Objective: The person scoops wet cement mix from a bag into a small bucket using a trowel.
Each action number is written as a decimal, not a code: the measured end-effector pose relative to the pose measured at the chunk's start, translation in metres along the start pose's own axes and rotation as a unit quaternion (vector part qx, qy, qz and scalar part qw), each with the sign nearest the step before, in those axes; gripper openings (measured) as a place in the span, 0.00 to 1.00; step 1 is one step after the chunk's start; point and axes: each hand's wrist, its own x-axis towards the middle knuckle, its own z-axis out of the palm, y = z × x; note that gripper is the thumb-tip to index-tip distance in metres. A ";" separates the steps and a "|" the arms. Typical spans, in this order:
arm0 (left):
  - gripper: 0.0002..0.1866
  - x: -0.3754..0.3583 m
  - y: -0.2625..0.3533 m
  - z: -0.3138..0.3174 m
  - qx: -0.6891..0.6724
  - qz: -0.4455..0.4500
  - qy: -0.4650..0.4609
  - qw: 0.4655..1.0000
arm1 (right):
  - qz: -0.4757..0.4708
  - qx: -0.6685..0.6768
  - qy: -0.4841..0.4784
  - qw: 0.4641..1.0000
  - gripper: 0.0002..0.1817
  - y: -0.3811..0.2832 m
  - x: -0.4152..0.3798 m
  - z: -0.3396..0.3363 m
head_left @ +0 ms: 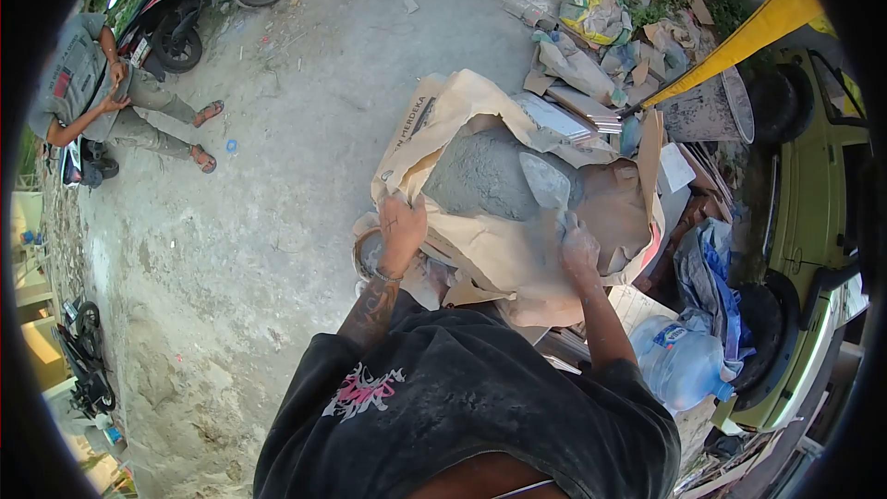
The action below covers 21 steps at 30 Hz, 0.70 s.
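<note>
A torn brown paper cement bag lies wide open in front of me, with grey cement powder inside. My left hand is closed on the bag's left rim. In my right hand is a trowel, its handle mostly hidden by the fingers. The trowel's pointed blade rests against the powder and has grey dust on it. Beside my left wrist, partly covered by the bag, sits a round container.
Stacked tiles, crumpled sacks and a large bucket lie beyond the bag. A blue water jug is by my right elbow, near a green vehicle. Another person stands at left near motorcycles.
</note>
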 end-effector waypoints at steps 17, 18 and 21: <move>0.15 -0.003 0.023 0.003 0.035 0.065 0.024 0.997 | -0.055 0.127 -0.117 0.983 0.24 -0.042 0.078 0.081; 0.15 -0.003 0.022 0.005 0.035 0.065 0.026 0.997 | -0.057 0.127 -0.117 0.983 0.24 -0.046 0.076 0.078; 0.15 0.000 0.019 0.007 0.041 0.069 0.039 0.996 | -0.123 0.147 -0.197 0.961 0.24 -0.059 0.075 0.054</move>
